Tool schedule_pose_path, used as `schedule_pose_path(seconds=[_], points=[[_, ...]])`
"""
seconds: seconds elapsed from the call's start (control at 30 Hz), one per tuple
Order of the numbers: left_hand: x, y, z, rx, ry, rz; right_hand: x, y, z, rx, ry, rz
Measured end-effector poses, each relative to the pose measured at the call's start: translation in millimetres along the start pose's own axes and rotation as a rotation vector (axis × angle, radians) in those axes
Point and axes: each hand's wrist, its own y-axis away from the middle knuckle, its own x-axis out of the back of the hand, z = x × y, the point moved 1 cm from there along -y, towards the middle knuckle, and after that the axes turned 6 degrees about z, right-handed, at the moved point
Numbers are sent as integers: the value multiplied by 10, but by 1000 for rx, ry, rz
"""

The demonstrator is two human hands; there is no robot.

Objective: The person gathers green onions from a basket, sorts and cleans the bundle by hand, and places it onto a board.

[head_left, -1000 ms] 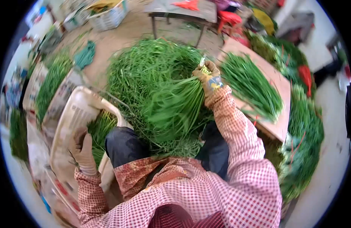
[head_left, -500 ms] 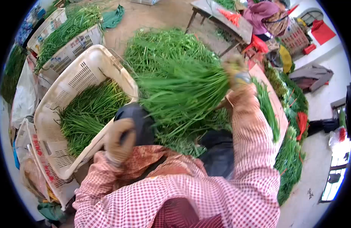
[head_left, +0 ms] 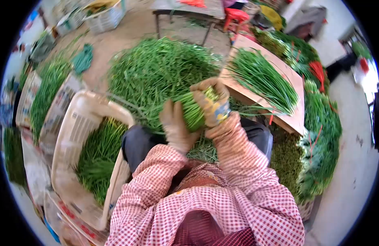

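Both my hands wear tan work gloves and meet over my lap around a bunch of chives (head_left: 191, 111). My right hand (head_left: 214, 104) is wrapped around the pale cut ends of the stalks. Beside it, my left hand (head_left: 175, 128), somewhat blurred, grips the green part of the same bunch from the left. The leafy end is hard to make out below and behind the hands. Just past them lies a big heap of loose green leaves (head_left: 156, 74).
To my left stands a cream plastic crate (head_left: 66, 164) with chives inside. A wooden board (head_left: 294, 124) on my right carries more chives (head_left: 263, 80). Tied green bundles (head_left: 320, 147) are stacked along the right wall. Ahead are a table (head_left: 214, 10) and a red stool (head_left: 235, 17).
My right hand has brought the bunch in from the right toward my middle. My left hand has left the crate side and come to the bunch. The view has turned right.
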Motion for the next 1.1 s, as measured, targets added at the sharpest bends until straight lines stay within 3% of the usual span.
schedule_pose_path(seconds=[0.13, 0.2, 0.27, 0.33, 0.4, 0.43, 0.6, 0.77, 0.8, 0.83, 1.0, 1.07, 1.1], points=[[-112, -90, -93, -90, -314, -243, 387, 168, 359, -150, -501, 298], [-281, -260, -111, -335, -375, -210, 567, 64, 296, -161, -693, 406], [-521, -627, 124, -429, -308, -244, 844, -130, 155, -162, -864, 539], [-860, -1002, 447, -566, -254, -234, 1215, -350, -94, -58, -898, 547], [-1241, -1286, 819, -780, -296, -326, 1697, -600, -238, 208, -910, 524], [-1474, -1366, 1005, -843, -220, -279, 1938, -628, -362, 176, -927, 608], [-2613, -1499, 1814, -1011, -47, -330, 3218, -799, -828, 300, -743, 727], [-3532, -1199, 2137, -909, -21, -723, 4211, -658, -501, 385, -702, 788], [-3672, -1173, 2147, -782, -2, -946, 4304, -592, -392, 231, -736, 859], [-3747, -1162, 2134, -767, 13, -988, 4347, -546, -275, 282, -663, 869], [-3872, -1210, 2138, -707, 54, -1006, 4297, -568, -340, 292, -630, 875], [-3873, -1216, 2190, -731, -48, -1065, 4335, -525, -444, 133, -318, 909], [-3868, -1215, 2207, -732, -81, -1091, 4416, -456, -514, 86, 9, 866]])
